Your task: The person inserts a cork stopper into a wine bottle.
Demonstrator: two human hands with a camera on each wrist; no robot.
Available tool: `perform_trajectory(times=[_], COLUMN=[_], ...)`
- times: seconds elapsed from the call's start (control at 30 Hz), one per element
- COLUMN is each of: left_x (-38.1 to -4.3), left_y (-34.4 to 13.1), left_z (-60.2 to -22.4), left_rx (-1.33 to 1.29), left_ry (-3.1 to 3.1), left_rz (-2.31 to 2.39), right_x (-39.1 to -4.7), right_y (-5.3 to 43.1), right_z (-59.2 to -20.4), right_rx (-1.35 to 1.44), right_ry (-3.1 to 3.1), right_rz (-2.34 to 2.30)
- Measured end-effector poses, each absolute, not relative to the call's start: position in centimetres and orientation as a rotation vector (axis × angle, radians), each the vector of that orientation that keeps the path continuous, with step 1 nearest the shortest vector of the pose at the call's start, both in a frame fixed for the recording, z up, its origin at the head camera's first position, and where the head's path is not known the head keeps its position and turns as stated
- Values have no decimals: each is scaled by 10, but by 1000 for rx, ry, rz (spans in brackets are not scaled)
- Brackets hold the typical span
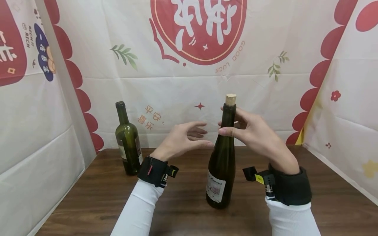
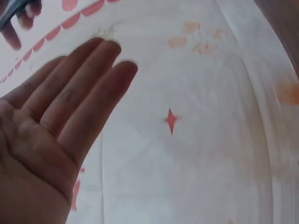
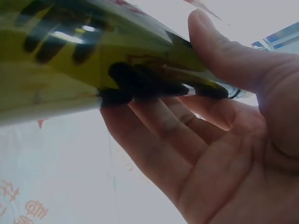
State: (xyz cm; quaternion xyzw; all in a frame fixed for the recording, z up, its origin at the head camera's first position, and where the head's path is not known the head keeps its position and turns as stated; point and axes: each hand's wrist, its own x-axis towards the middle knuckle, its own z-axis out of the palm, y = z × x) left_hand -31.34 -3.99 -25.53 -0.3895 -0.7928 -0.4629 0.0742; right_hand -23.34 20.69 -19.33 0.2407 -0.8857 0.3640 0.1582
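Note:
A dark green wine bottle with a cork sticking up from its mouth is in front of me, right of centre, leaning slightly in the head view. My right hand holds it by the neck, thumb on the near side and fingers behind. The right wrist view shows that bottle close up between thumb and fingers. To its left, my left hand is raised and holds nothing, its thumb tip near the bottle. Its fingers appear extended in the left wrist view. Whether the bottle's base touches the table is hard to tell.
A second green wine bottle, with no cork in its mouth, stands at the table's back left. The brown wooden table is bounded by printed white cloth at the back and both sides.

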Motion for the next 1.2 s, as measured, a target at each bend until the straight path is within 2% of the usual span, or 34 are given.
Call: perform_trajectory(times=[0.33, 0.67, 1.2], left_x=[-321, -333, -338], left_y=[-79, -100, -124], left_z=[-251, -251, -247], left_rx=[-826, -633, -93], left_ry=[-2269, -1964, -1648], left_rz=[-1178, -910, -1079], right_x=[-252, -267, -300], right_y=[209, 213, 227], right_z=[-200, -209, -236], right_rx=[552, 474, 254], right_ry=[-2510, -2432, -2147], right_rz=[1099, 1105, 1085])
